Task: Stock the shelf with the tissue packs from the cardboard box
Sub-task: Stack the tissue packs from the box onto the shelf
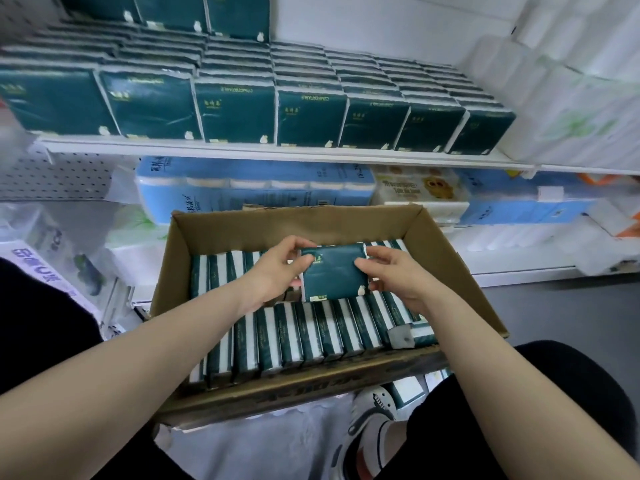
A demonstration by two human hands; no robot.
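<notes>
My left hand point(277, 268) and right hand point(398, 275) pinch one green tissue pack point(332, 273) by its sides above the cardboard box point(460, 268), ready for the shelf point(242, 150).

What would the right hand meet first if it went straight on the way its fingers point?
The right hand grips the tissue pack, so that comes first; right behind it, probably the left hand, which holds the pack's other side.

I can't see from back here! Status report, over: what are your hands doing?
Left hand and right hand both grip one tissue pack, held over the cardboard box. More packs inside. Shelf front row looks full, over.
</notes>
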